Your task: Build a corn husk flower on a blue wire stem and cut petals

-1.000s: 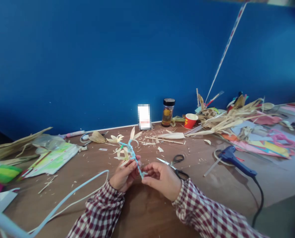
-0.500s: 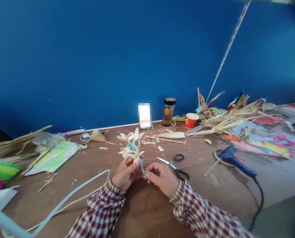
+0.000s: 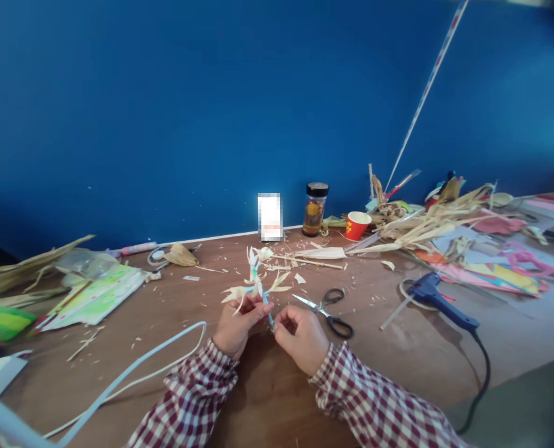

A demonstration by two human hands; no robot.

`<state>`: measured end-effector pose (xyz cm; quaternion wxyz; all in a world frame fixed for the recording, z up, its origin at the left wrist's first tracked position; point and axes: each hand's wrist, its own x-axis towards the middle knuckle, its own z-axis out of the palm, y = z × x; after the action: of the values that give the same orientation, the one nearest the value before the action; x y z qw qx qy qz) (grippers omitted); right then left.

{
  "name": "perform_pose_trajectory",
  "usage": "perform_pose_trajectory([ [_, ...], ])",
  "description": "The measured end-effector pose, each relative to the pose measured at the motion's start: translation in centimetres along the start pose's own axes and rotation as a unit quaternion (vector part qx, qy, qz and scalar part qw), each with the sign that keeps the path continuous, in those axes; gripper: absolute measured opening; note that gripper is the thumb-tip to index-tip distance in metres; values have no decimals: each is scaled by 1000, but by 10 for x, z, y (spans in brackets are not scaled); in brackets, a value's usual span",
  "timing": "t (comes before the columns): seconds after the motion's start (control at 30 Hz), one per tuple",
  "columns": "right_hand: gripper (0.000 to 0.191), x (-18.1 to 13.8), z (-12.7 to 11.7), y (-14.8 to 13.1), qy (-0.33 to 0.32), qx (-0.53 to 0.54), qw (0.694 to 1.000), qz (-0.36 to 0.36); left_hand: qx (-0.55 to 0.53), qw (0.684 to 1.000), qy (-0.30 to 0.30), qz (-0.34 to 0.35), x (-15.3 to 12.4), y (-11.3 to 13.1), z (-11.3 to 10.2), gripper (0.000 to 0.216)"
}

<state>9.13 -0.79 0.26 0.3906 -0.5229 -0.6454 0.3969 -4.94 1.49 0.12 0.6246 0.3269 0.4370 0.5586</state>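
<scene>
Head view, lower centre: left hand [image 3: 239, 323] pinching a blue-stemmed flower spray [image 3: 255, 281]; right hand [image 3: 302, 336], fingers curled, at the stem's lower end, its grip unclear.

The left hand [image 3: 236, 325] covers part of the stem [image 3: 265, 298] at lower centre. Pixel blocks obscure the white object [image 3: 270, 218] at centre. The bottom edge crops both sleeves [image 3: 188, 392]; the left edge, a pale tube [image 3: 10, 424].
</scene>
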Motion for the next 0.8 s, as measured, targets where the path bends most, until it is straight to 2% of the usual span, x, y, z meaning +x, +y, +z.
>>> perform_pose_trajectory([
  [0.2, 13, -4, 2, -4, 60, -88, 993, -42, -19, 998, 35, 38, 1, -4, 1, 25],
  [0.37, 11, -6, 4, -4, 105, -188, 973, -86, -25, 997, 56, 39, 0, -7, 5, 25],
  [0.5, 9, -6, 5, -2, 119, -237, 959, -95, -13, 996, 74, 47, -2, -11, 8, 24],
  [0.67, 10, -9, 6, 1, 117, -264, 943, -167, -16, 992, 107, 71, -1, -12, 9, 25],
  [0.8, 9, -9, 7, 5, 109, -280, 936, -181, -19, 989, 126, 69, 0, -14, 9, 28],
])
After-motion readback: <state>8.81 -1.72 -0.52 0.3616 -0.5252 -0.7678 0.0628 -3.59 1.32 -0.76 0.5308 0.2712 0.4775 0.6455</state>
